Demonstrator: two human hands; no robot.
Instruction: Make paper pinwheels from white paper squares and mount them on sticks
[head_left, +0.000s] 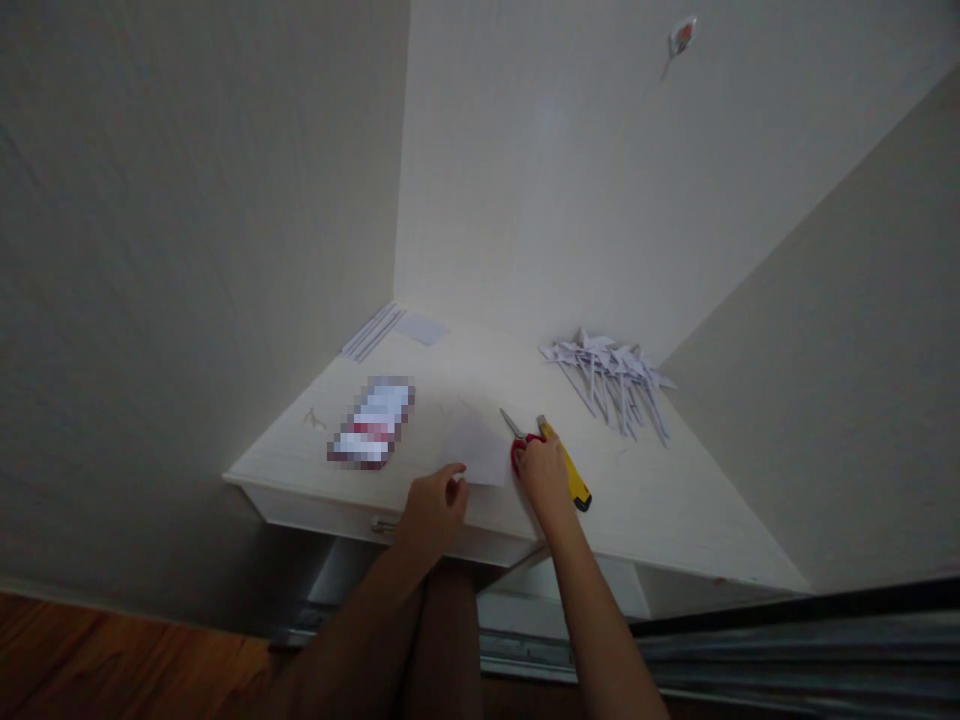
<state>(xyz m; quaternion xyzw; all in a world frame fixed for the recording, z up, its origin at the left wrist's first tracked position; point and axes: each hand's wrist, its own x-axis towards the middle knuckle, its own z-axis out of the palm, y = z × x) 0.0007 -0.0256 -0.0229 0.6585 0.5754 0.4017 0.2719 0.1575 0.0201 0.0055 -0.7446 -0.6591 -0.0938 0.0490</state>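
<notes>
A square sheet of white paper point(480, 450) lies near the front edge of the white desktop. My left hand point(435, 508) is at its near left corner, thumb and forefinger pinched together on the paper's edge. To the right, my right hand point(543, 474) is closed over the red handles of a pair of scissors point(514, 424), whose blades point away from me and to the left. Right beside that hand, a yellow utility knife point(576, 482) lies on the desktop, partly covered by my fingers.
Several paper pinwheels on sticks point(611, 365) are heaped at the back right. White sticks point(373, 332) and another paper sheet point(421, 329) lie in the back left corner. A blurred-out phone point(373, 422) lies at left. Walls enclose the desktop point(675, 510); a drawer handle point(384, 524) projects in front.
</notes>
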